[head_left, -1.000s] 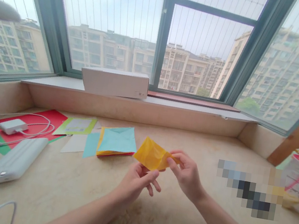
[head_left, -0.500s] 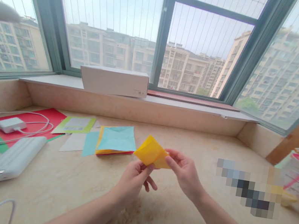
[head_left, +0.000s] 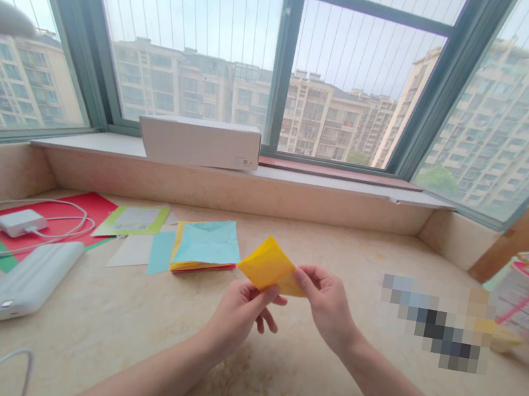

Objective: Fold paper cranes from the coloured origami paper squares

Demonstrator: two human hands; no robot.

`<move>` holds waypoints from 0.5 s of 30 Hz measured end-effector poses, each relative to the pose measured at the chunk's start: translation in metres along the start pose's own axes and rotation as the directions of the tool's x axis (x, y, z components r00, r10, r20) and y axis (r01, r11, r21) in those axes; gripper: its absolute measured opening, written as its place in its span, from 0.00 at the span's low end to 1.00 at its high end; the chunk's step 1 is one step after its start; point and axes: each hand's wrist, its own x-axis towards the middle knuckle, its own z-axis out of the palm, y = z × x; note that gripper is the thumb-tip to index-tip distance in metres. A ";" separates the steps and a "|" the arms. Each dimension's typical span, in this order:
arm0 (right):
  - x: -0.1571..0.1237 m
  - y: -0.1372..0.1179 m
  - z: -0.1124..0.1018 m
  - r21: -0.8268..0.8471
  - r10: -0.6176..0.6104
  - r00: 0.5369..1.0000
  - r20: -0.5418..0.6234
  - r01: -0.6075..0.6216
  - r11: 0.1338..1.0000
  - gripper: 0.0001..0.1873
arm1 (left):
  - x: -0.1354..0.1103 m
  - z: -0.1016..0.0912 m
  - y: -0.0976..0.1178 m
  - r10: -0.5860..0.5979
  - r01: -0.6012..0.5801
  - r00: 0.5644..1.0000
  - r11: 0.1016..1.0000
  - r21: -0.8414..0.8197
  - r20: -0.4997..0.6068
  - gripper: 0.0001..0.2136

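One folded yellow paper (head_left: 268, 263), pinched by left hand (head_left: 238, 310) and right hand (head_left: 331, 309).
White box (head_left: 197, 143) beyond the paper bears unreadably small print.

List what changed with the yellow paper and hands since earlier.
The yellow paper has turned slightly, its top corner higher. The thumb of the left hand moved up onto the paper's lower edge. The right hand still pinches its right end. The paper stack and power bank stayed put.
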 end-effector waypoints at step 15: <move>-0.010 0.000 0.022 0.110 -0.010 0.993 0.118 -0.003 0.994 0.21 | -0.003 0.005 0.005 -0.040 0.026 0.997 0.979 -0.203 -0.068 0.19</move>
